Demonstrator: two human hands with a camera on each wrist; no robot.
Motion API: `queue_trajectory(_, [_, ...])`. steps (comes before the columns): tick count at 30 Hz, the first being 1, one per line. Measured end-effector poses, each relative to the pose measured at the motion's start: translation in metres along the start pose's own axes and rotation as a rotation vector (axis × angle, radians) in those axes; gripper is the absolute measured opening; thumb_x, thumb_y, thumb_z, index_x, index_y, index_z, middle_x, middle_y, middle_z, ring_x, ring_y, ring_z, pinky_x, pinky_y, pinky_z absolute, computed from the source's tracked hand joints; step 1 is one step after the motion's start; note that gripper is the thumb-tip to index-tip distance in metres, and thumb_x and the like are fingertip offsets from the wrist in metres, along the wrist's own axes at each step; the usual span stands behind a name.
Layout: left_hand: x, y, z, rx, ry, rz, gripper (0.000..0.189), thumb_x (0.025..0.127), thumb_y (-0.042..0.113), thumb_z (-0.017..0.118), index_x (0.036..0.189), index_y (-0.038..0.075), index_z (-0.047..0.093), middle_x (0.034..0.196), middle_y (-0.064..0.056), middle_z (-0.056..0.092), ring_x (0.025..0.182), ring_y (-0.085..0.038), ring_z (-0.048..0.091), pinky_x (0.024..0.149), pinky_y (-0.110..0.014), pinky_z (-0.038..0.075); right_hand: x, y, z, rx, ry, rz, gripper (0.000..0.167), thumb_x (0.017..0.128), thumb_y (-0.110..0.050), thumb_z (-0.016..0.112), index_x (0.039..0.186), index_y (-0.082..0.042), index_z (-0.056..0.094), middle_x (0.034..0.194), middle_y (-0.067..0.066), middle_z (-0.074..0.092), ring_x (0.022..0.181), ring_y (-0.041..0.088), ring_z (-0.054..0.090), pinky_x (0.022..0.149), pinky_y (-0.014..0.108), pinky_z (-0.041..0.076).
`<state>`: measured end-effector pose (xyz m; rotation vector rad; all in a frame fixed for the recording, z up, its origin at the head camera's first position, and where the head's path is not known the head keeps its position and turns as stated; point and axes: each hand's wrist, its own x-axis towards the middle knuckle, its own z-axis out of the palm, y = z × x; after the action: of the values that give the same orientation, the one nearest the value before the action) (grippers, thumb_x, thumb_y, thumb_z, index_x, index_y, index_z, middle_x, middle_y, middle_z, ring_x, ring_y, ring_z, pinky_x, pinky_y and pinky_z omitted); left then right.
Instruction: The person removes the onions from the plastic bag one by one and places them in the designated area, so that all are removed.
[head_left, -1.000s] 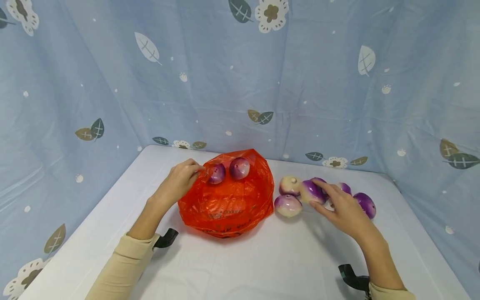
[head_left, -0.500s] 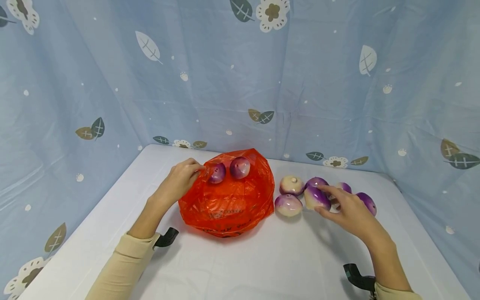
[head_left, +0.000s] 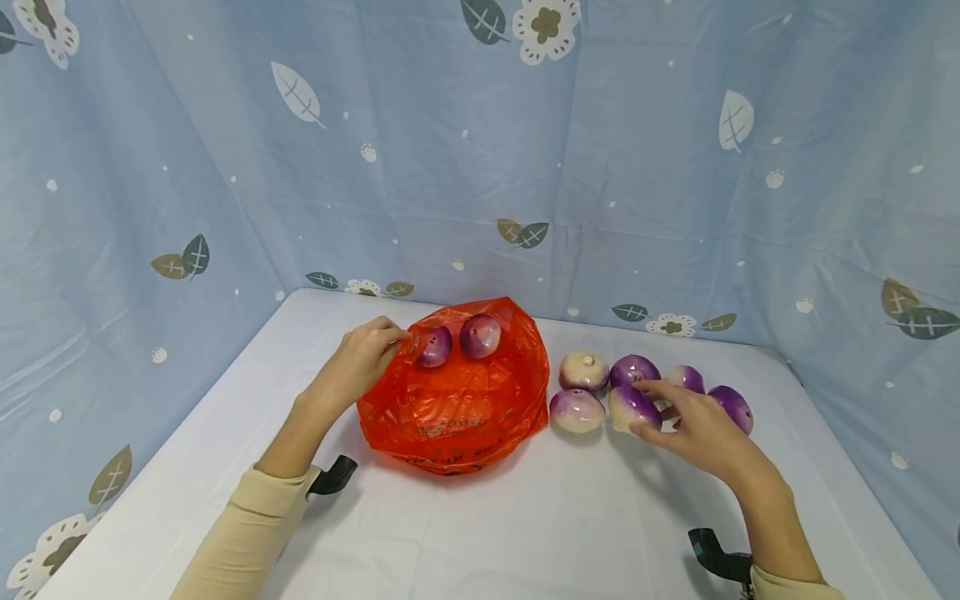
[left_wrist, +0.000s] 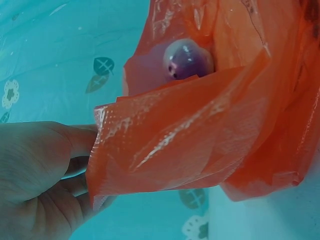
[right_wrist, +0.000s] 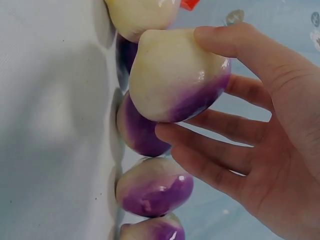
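Note:
My left hand (head_left: 365,354) pinches the left rim of a red plastic bag (head_left: 457,400), which lies spread with its mouth up. The left wrist view shows the stretched bag film (left_wrist: 170,145) between thumb and fingers. Two purple onions (head_left: 480,336) with a glossy skin are inside the bag. In my right hand (head_left: 701,425) is a purple-and-white onion (head_left: 632,408), held between thumb and fingertips; its pale end (right_wrist: 165,65) faces the right wrist camera. Behind it in the head view sits a purple onion (head_left: 633,367).
Left of the held onion, a pale onion (head_left: 583,372) and a pink-white onion (head_left: 577,412) sit beside the bag. Farther right are more onions (head_left: 731,408), partly behind the right hand. A blue patterned curtain (head_left: 420,167) surrounds the white table (head_left: 480,533).
My right hand has drawn the held onion toward me and slightly right, uncovering the purple onion behind it. The left hand and the bag have stayed in place.

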<state>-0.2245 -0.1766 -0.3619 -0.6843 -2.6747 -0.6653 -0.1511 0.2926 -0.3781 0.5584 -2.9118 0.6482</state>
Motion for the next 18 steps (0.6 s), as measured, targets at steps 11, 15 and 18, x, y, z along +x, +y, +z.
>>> queue_trajectory(11, [0.0003,0.0001,-0.0002,0.009,0.009,0.012,0.021,0.09,-0.001,0.065,0.109,-0.001,0.072,0.101,-0.015,0.068,0.091,-0.029,0.067,0.081,-0.043,0.06,-0.001,0.0078,0.0041,0.034,-0.036,0.022,0.056,0.082,-0.033,0.079,0.128,-0.008,0.06,0.105,0.01,0.07,0.087,0.022,0.071,0.073,0.038,0.061])
queue_trajectory(15, [0.0,0.0005,-0.0005,0.004,0.004,0.004,0.021,0.09,-0.001,0.065,0.11,-0.001,0.072,0.102,-0.015,0.068,0.091,-0.029,0.067,0.081,-0.043,0.06,-0.0004,0.0099,0.0057,0.044,-0.053,0.035,0.057,0.082,-0.035,0.079,0.129,-0.008,0.06,0.107,0.011,0.069,0.089,0.023,0.07,0.074,0.039,0.061])
queue_trajectory(18, [-0.0001,0.0002,-0.0004,0.003,0.002,0.0,0.021,0.09,-0.001,0.065,0.11,-0.001,0.072,0.102,-0.015,0.068,0.092,-0.029,0.067,0.081,-0.043,0.06,0.0,0.0105,0.0065,0.045,-0.064,0.042,0.058,0.082,-0.036,0.078,0.129,-0.008,0.06,0.108,0.011,0.069,0.091,0.024,0.07,0.077,0.041,0.06])
